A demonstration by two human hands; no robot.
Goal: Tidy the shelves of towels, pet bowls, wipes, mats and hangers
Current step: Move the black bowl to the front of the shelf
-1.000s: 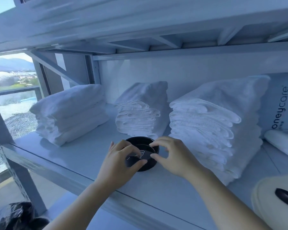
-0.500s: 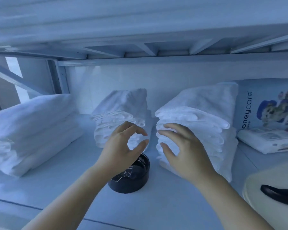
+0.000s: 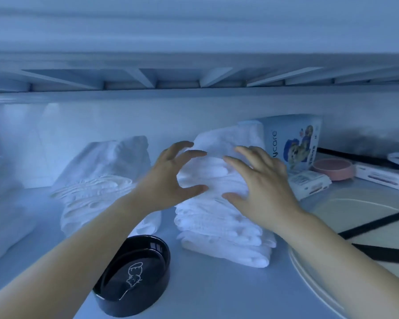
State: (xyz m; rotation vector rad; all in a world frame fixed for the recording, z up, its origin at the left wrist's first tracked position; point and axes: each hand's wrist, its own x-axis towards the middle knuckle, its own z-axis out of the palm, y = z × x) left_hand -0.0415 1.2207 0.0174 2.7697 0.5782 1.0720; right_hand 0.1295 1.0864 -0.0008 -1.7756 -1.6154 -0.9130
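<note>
A pale shelf [image 3: 205, 293] is seen beneath a ribbed upper board [image 3: 194, 77], all tinted blue. A cream mat [image 3: 355, 203] is cut off by the right edge. The folded white towel stack [image 3: 221, 229] is set mid-shelf, beyond and right of a black pet bowl [image 3: 134, 275]. The left grip [image 3: 164, 180] and right grip [image 3: 263, 180] are spread wide at its front, nothing held; contact cannot be judged.
</note>
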